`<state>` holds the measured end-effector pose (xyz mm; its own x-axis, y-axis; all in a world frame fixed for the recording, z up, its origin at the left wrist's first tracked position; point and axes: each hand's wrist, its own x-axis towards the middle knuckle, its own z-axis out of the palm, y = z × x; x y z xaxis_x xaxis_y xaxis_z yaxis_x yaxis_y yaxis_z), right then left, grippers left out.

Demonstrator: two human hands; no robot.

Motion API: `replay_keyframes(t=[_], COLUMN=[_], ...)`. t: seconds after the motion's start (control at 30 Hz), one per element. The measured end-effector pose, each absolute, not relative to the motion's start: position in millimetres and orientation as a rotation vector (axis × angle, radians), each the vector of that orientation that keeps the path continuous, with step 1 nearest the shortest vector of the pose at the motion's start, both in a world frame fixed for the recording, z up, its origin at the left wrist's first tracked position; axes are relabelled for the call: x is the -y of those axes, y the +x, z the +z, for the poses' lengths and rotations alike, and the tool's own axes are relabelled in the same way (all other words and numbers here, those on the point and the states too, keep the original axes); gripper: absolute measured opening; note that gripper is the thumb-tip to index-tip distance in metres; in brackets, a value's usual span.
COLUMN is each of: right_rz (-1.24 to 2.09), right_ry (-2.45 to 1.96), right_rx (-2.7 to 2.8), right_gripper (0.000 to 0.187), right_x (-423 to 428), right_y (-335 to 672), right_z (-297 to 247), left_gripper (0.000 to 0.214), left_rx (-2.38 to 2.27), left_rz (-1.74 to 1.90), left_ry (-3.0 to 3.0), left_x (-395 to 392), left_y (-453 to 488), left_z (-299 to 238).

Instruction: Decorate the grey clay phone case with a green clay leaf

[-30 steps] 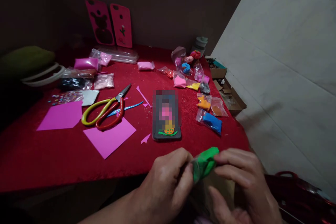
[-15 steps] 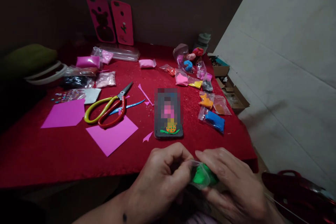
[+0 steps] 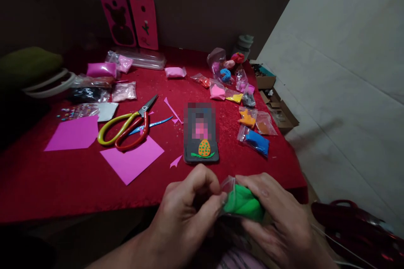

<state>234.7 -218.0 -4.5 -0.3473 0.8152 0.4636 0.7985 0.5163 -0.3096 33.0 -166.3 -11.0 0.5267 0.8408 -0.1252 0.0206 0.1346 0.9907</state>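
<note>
So we're holding a little clear bag (image 3: 227, 185) of green clay (image 3: 246, 204) by the front edge of the table (image 3: 78, 185), over toward its right corner. Our left hand (image 3: 191, 204) is pinching the bag's left end between thumb and forefinger. Our right hand (image 3: 282, 214) is cupping the other end, fingers curling over the top and thumb pressing from below.

Just past our hands, a dark phone case (image 3: 191, 151) is lying near the front edge, showing an orange egg (image 3: 204, 148) with green spots; its upper part is blurred out, so we're not making out much there. Off toward the left edge, scissors (image 3: 144, 112) are resting partly over a pink sheet (image 3: 132, 164), blades pointing at the back edge. A blue clay packet (image 3: 257, 142) is sitting near the right edge, and two pink phone cases (image 3: 116, 17) are standing upright along the back edge.
</note>
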Motion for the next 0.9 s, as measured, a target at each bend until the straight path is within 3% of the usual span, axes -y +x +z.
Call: replay_keyframes(t=[0.23, 0.57, 0.9], right_rz=[0.153, 0.211, -0.119], right_ry=[-1.315, -1.318, -1.279], right_rx=[2.145, 2.160, 2.191], right_gripper=[0.045, 0.051, 0.048], right_x=[216.5, 215.9, 210.3], right_y=[229.3, 225.9, 225.1], right_z=[-10.3, -12.7, -10.6], left_gripper=[0.012, 0.024, 0.018], left_rx=[-0.851, -0.836, -0.889], left_rz=[0.844, 0.673, 0.566], left_ry=[1.797, 1.566, 1.654], left_x=[164.5, 157.1, 153.9], left_y=[16.9, 18.3, 22.7], left_z=[-8.5, 0.4, -2.4])
